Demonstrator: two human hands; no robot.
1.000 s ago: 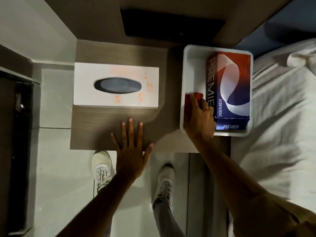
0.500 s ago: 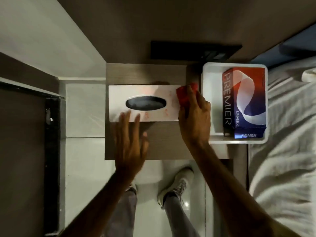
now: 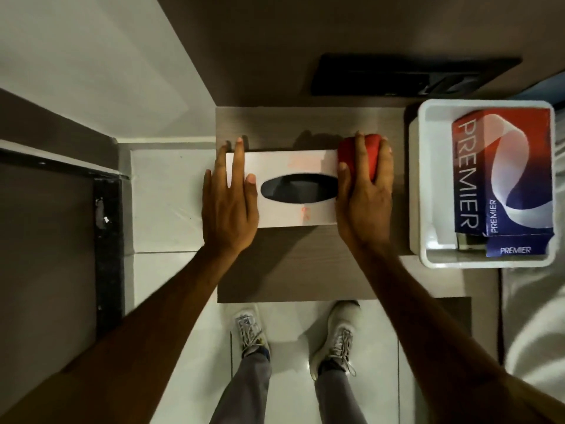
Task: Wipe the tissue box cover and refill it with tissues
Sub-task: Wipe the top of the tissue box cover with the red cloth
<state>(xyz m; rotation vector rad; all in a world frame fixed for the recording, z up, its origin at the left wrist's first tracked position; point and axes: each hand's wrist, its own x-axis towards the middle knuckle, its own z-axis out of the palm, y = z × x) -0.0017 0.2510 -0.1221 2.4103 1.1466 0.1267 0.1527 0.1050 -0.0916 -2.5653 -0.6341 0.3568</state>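
Observation:
A white tissue box cover [image 3: 293, 215] with a dark oval slot and faint orange stains lies on a small wooden table [image 3: 293, 264]. My left hand [image 3: 227, 203] lies flat on the cover's left end, fingers spread over its far edge. My right hand [image 3: 363, 197] presses a red cloth [image 3: 370, 151] against the cover's right end. A red, white and blue Premier tissue pack [image 3: 504, 175] stands in a white tray [image 3: 417, 191] to the right of the table.
A dark panel [image 3: 406, 76] sits on the wall behind the table. White bedding [image 3: 532, 316] lies at the right edge. My two white shoes [image 3: 250, 332] stand on pale floor tiles below the table's front edge. A dark frame [image 3: 108, 240] runs along the left.
My right hand brought the red cloth from the tray to the cover's right end. My left hand moved from the table's front onto the cover's left end.

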